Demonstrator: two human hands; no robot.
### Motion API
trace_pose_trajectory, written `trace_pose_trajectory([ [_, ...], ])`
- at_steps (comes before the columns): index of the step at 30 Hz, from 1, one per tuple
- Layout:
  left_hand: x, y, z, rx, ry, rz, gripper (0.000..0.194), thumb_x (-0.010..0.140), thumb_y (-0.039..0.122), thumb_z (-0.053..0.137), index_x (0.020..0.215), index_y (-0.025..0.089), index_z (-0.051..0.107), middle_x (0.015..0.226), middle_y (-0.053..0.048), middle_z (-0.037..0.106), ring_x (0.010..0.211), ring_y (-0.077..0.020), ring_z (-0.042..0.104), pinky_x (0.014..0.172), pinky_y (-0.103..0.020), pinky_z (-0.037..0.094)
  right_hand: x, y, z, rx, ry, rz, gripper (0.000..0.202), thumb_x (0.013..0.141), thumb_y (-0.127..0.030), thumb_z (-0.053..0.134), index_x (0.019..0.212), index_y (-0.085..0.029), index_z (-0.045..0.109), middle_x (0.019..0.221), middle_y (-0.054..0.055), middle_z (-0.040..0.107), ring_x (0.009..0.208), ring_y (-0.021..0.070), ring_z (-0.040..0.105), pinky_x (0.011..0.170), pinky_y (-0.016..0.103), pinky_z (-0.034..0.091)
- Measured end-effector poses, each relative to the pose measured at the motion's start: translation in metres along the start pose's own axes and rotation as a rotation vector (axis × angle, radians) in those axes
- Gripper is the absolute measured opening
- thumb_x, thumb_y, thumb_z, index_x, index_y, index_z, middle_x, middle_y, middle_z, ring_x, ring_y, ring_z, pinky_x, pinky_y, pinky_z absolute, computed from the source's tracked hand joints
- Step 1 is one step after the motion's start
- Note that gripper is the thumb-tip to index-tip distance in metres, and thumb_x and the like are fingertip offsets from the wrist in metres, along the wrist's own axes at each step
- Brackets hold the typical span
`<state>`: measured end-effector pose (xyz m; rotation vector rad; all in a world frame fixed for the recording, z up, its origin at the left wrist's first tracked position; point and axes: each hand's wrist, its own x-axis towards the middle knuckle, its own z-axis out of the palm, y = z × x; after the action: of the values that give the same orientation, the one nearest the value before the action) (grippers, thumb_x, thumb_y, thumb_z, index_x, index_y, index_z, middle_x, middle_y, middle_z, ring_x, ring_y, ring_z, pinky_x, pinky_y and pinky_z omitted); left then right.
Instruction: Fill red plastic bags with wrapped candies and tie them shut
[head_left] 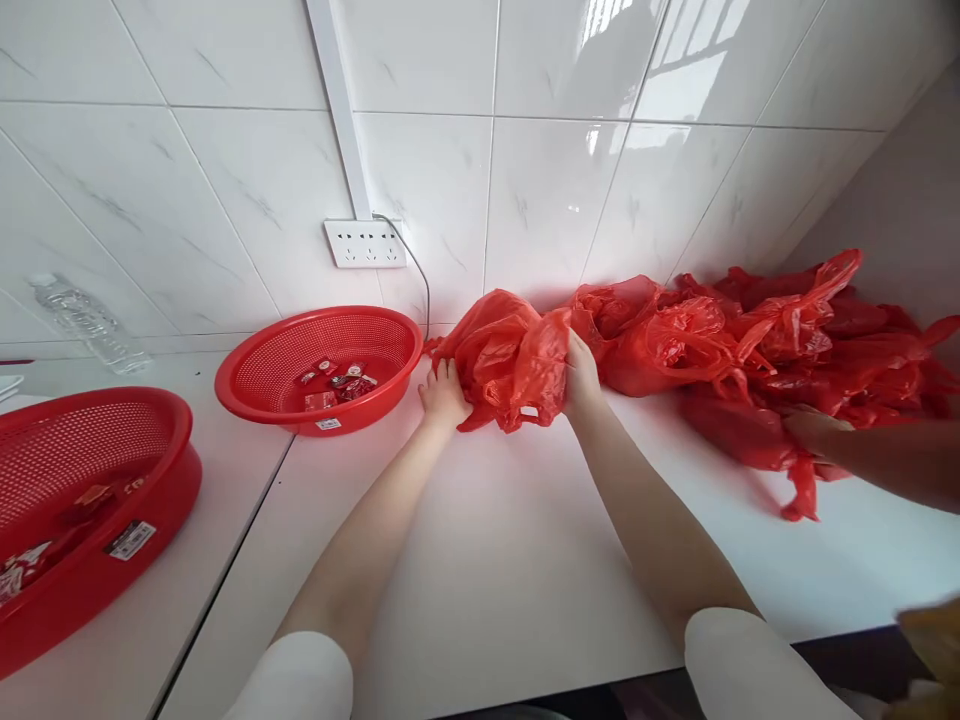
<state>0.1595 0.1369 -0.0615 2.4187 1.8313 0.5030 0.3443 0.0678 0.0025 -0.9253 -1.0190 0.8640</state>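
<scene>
A red plastic bag sits crumpled on the white table near the wall, between my two hands. My left hand lies against its left side with the fingers spread. My right hand is at the bag's right side; its fingers are mostly hidden behind the plastic, so their grip cannot be made out. Just left of my left hand stands a red perforated basket with several small wrapped packets inside. More red bags are heaped directly to the right of my right hand.
Another person's hand reaches into the red bag pile at the right. A larger red basket with packets stands at the left. A clear bottle and a wall socket are behind.
</scene>
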Motion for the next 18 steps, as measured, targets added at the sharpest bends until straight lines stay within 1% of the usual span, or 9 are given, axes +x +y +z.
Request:
trace_pose_trajectory([
  [3,-0.01,-0.003,-0.032,-0.108,0.067,0.089,0.093,0.063,0.024,0.077,0.146,0.018,0.035,0.157,-0.024,0.02,0.141,-0.0452,0.025,0.104,-0.065,0.032,-0.01,-0.015,0.004,-0.084,-0.074,-0.038,0.03,0.087,-0.052,0.05,0.096,-0.024,0.051,0.097,0.005,0.065,0.091,0.0212,0.064,0.078,0.034,0.053],
  [5,-0.027,-0.001,-0.06,-0.264,0.198,0.19,0.073,0.072,0.016,0.067,0.142,0.019,0.043,0.152,-0.021,0.034,0.138,-0.0384,0.036,0.106,-0.057,0.037,-0.018,-0.026,0.008,-0.118,-0.154,-0.075,0.038,0.087,-0.052,0.053,0.113,-0.024,0.051,0.113,0.007,0.064,0.104,0.022,0.063,0.086,0.035,0.052],
  [7,-0.051,0.005,-0.089,-0.498,0.319,0.243,0.047,0.086,0.017,0.051,0.133,0.019,0.053,0.133,-0.014,0.057,0.12,-0.0271,0.057,0.103,-0.044,0.045,-0.029,-0.037,0.014,-0.146,-0.218,-0.127,0.047,0.086,-0.05,0.058,0.126,-0.026,0.049,0.13,0.007,0.058,0.118,0.0228,0.058,0.096,0.037,0.049],
  [8,-0.064,0.01,-0.102,-0.62,0.296,0.269,0.04,0.09,0.023,0.047,0.129,0.019,0.057,0.126,-0.011,0.062,0.113,-0.0246,0.061,0.097,-0.04,0.05,-0.035,-0.042,0.019,-0.164,-0.259,-0.148,0.05,0.087,-0.048,0.059,0.131,-0.026,0.048,0.137,0.006,0.054,0.124,0.023,0.053,0.101,0.038,0.047],
  [10,-0.088,0.018,-0.119,-0.813,0.119,0.332,0.045,0.088,0.037,0.056,0.13,0.02,0.056,0.12,-0.01,0.066,0.108,-0.0255,0.063,0.088,-0.036,0.054,-0.051,-0.049,0.03,-0.197,-0.382,-0.168,0.053,0.089,-0.044,0.057,0.138,-0.029,0.044,0.146,0.004,0.047,0.133,0.023,0.045,0.107,0.04,0.043],
  [12,-0.107,0.022,-0.127,-0.924,0.031,0.269,0.05,0.085,0.044,0.061,0.128,0.019,0.058,0.105,-0.008,0.07,0.1,-0.0259,0.066,0.082,-0.035,0.056,-0.066,-0.053,0.042,-0.233,-0.5,-0.187,0.056,0.09,-0.039,0.056,0.143,-0.032,0.039,0.151,0.002,0.041,0.137,0.0228,0.04,0.108,0.041,0.042],
  [14,-0.119,0.017,-0.127,-1.012,-0.026,0.134,0.044,0.086,0.049,0.059,0.114,0.016,0.065,0.09,-0.007,0.071,0.088,-0.0251,0.068,0.074,-0.034,0.057,-0.078,-0.054,0.051,-0.285,-0.541,-0.231,0.059,0.089,-0.035,0.059,0.144,-0.033,0.038,0.15,0.002,0.041,0.136,0.0231,0.041,0.108,0.042,0.042],
  [16,-0.128,0.004,-0.126,-1.082,-0.057,-0.007,0.043,0.087,0.054,0.055,0.098,0.015,0.069,0.078,-0.006,0.069,0.079,-0.024,0.068,0.069,-0.034,0.056,-0.084,-0.052,0.055,-0.332,-0.554,-0.264,0.054,0.087,-0.03,0.061,0.139,-0.032,0.045,0.143,0.003,0.049,0.129,0.0232,0.049,0.107,0.042,0.043],
  [18,-0.135,-0.013,-0.127,-1.13,-0.016,-0.126,0.044,0.085,0.057,0.057,0.092,0.016,0.07,0.075,-0.006,0.068,0.077,-0.0237,0.067,0.069,-0.034,0.056,-0.083,-0.05,0.052,-0.344,-0.59,-0.236,0.042,0.087,-0.025,0.059,0.129,-0.028,0.055,0.131,0.004,0.059,0.119,0.0224,0.057,0.102,0.041,0.046],
])
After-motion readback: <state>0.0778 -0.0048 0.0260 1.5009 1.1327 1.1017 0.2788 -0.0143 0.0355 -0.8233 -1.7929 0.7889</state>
